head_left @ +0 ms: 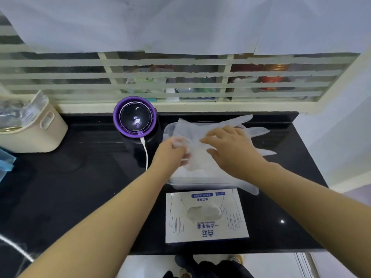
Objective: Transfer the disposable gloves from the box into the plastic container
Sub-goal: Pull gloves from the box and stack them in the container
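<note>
Gloves (193, 128) lay draped over the open plastic container (169, 130). Long axis ran left to right, cuffs left, fingertips pointing right and hanging past the container's right rim. One glove end drooped over the near right corner toward the box (206, 217).

Left hand (170, 152): fingers curled, pinching the cuff end of the gloves. Right hand (230, 149): fingers spread and only slightly bent, pressing flat on top of the gloves, gripping nothing.

Box sat just in front of the container, flat, oval opening up, print upside down to the camera.

Round purple-rimmed gadget (135, 117) stood just left of the container; its white cable (146, 155) ran toward the left wrist. Beige bin (36, 133) far left, well apart.

Surface: glossy black countertop (80, 177). Slatted cream grille (160, 74) behind it, white sheet above.
</note>
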Demonstrator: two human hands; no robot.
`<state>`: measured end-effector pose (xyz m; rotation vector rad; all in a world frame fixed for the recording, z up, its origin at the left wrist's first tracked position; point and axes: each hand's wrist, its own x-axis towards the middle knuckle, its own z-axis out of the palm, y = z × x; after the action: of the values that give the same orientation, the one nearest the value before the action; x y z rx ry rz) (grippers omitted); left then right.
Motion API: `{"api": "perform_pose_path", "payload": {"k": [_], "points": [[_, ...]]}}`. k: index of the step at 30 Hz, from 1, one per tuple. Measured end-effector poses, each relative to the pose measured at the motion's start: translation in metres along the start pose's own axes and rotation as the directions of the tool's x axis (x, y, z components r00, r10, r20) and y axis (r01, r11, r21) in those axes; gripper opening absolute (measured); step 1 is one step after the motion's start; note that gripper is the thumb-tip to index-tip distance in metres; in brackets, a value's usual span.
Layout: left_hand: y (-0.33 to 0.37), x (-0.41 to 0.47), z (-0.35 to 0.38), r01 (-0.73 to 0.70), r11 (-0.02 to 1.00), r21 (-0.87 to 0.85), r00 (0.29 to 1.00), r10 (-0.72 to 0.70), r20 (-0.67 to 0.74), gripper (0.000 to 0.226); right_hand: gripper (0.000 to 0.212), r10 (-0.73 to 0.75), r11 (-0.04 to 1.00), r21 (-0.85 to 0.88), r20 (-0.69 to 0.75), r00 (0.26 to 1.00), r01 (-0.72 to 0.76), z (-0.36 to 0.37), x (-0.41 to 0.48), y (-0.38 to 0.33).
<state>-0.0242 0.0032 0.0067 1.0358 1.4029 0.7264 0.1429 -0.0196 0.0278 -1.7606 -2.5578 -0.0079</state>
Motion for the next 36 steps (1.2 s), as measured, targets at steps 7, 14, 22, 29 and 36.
{"api": "perform_pose_path", "payload": {"k": [7,14,22,29,36], "points": [[-0.001,0.013,0.015,0.028,0.945,0.327,0.995,0.004,-0.097,0.047,0.049,-0.063,0.984,-0.141,0.280,0.958,0.106,0.000,0.028,0.004],[0.013,0.008,-0.001,-0.141,0.476,0.868,0.950,0.311,-0.016,0.075,0.054,-0.106,0.987,0.163,0.599,0.793,0.009,0.057,0.034,0.020],[-0.016,0.046,0.033,-0.280,0.197,0.940,0.949,-0.090,0.301,0.059,0.046,-0.036,0.855,0.455,0.531,0.846,-0.249,0.070,0.036,0.022],[-0.034,0.059,0.030,-0.170,0.031,0.985,0.962,-0.213,0.172,0.061,0.074,0.274,0.710,0.392,0.612,0.742,-0.585,0.077,0.038,0.038],[-0.025,0.057,0.035,-0.151,-0.004,0.988,0.937,-0.320,0.142,0.070,0.098,0.236,0.847,0.206,0.679,0.695,-0.489,0.077,0.037,0.030]]}}
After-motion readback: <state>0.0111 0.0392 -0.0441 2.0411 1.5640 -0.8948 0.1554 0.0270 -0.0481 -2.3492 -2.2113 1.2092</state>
